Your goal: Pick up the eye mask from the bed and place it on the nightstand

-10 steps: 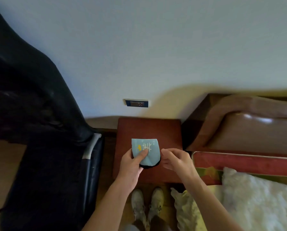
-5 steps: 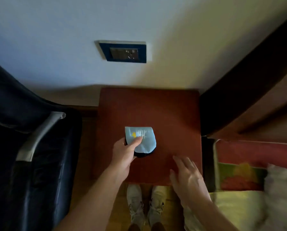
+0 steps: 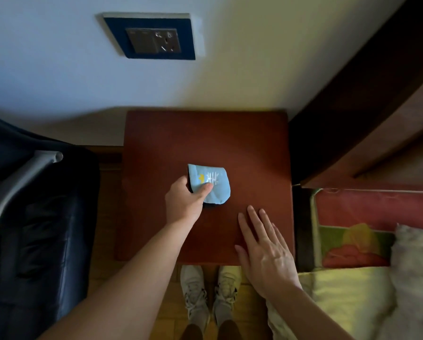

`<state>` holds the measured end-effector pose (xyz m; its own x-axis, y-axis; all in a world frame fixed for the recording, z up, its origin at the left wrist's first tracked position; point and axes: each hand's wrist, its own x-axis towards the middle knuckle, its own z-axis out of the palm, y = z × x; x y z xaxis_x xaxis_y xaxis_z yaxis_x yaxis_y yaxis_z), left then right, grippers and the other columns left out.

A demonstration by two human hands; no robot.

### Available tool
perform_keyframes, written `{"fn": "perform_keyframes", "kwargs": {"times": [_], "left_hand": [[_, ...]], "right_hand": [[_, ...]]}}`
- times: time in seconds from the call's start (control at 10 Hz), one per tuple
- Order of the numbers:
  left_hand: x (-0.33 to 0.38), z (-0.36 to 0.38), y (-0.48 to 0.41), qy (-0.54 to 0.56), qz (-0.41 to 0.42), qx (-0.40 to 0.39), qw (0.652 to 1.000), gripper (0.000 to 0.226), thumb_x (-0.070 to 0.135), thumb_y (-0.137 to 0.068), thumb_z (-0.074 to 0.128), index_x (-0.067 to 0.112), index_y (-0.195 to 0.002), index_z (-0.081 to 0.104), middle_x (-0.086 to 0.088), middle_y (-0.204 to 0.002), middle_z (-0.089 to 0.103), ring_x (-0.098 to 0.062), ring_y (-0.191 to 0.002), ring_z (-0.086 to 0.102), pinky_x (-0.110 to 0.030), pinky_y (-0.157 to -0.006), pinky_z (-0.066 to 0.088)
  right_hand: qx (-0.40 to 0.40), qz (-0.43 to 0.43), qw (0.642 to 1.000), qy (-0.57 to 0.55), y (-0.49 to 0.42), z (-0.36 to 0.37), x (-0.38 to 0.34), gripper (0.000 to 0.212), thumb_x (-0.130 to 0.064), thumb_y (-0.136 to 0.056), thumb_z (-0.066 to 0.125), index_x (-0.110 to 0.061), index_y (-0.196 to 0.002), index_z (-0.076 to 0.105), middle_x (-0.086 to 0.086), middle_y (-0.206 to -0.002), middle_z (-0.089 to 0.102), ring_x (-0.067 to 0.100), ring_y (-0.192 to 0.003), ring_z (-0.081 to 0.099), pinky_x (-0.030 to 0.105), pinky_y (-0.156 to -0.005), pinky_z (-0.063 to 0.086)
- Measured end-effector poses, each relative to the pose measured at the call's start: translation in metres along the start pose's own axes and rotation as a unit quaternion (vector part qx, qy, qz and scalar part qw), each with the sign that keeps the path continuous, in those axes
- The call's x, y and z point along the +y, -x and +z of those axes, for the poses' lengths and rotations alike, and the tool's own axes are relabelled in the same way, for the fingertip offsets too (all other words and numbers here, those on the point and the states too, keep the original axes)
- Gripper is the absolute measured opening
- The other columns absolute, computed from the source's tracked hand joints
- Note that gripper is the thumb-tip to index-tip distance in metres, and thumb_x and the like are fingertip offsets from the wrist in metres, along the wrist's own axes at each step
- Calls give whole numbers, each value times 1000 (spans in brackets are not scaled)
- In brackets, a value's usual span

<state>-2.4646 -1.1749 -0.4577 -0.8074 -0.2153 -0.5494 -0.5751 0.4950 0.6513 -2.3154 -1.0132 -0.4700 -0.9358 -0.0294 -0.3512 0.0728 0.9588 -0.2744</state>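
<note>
— Where's the mask?

— My left hand [image 3: 184, 204] pinches the folded blue mask [image 3: 211, 184] at its left edge, thumb on top, near the middle of the nightstand [image 3: 205, 138]. Whether it touches the top, I cannot tell.

— And your other hand?

— My right hand [image 3: 264, 249] is spread flat, gripping nothing, over the nightstand's front right corner, apart from the mask. The bed [image 3: 352, 290] lies right of the nightstand.
</note>
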Motion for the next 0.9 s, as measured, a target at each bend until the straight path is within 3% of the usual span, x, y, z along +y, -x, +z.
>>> {"fn": "perform_keyframes", "kwargs": {"times": [0.1,0.2,0.3,0.5,0.8,0.9], "left_hand": [[0,-8,17,-121,99,50,986,54,34,-82,77,9,-124,56,-8,-115,59,-20,-101,59,-20,-75,43],[-14,-20,40,-313,304,46,899,63,38,-92,62,10,-144,42,-16,-141,47,-29,-125,50,-39,-95,52],[-32,-27,58,-433,390,-57,810,68,48,-98,40,12,-154,29,-11,-163,27,-25,-146,34,-42,-112,40],[-50,-29,50,-482,365,-130,786,74,57,-98,28,16,-158,13,-1,-168,1,-17,-153,12,-44,-120,28],[-36,-30,43,-504,357,-147,773,79,58,-98,26,18,-157,-7,0,-166,-17,-15,-153,-9,-43,-124,13],[-19,-44,54,-489,366,-134,781,78,56,-96,31,20,-158,2,-2,-168,1,-17,-154,1,-45,-124,16]], "right_hand": [[-12,-1,1000,9,0,0,0,65,-45,-98,43,-19,-157,31,6,-167,26,29,-153,24,45,-118,33],[-14,-1,1000,10,0,0,0,66,-46,-97,42,-19,-157,31,6,-167,26,29,-153,25,46,-118,35],[-17,0,1000,16,1,2,-1,67,-48,-98,39,-18,-157,31,7,-167,26,29,-153,24,47,-118,36],[-14,4,999,34,1,5,-4,69,-51,-99,38,-16,-157,29,10,-167,24,31,-153,22,48,-119,33],[-56,13,997,46,-1,-6,-6,73,-54,-96,36,-17,-158,25,9,-168,22,30,-153,22,46,-118,34],[-105,12,994,17,-3,-30,-15,75,-54,-98,40,-21,-160,15,4,-171,10,27,-156,14,47,-121,29]]}}
